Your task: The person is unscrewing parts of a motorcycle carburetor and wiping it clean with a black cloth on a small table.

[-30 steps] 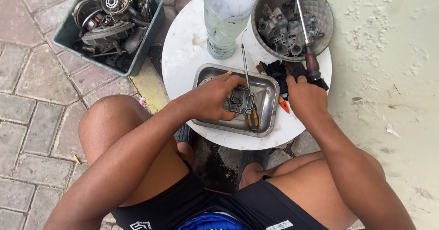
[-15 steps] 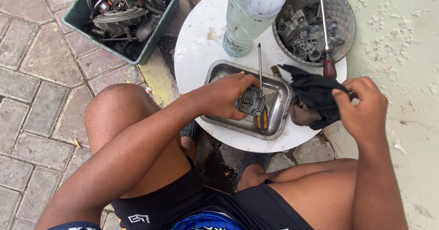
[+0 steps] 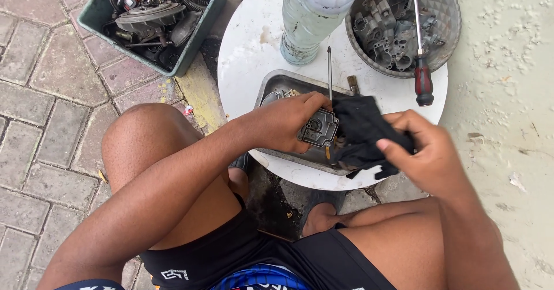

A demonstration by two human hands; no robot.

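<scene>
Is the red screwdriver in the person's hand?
No, the red-handled screwdriver leans on the grey basket, while the right hand holds a black cloth.

Person's body only: both arms bare from shoulder down, no sleeves, no gloves, no watch or rings visible on left hand (image 3: 285, 122) or right hand (image 3: 430, 154). Legs bare from mid-thigh; one bare foot (image 3: 323, 218) shows between the knees. Black shorts (image 3: 254, 255), smooth sporty fabric, small white angular logo on the left leg hem, another white mark partly cut off at the bottom edge. Bright blue patterned patch (image 3: 259, 278) at the waist, centre bottom, with a dark mesh-like print. Nothing else worn in view.
</scene>
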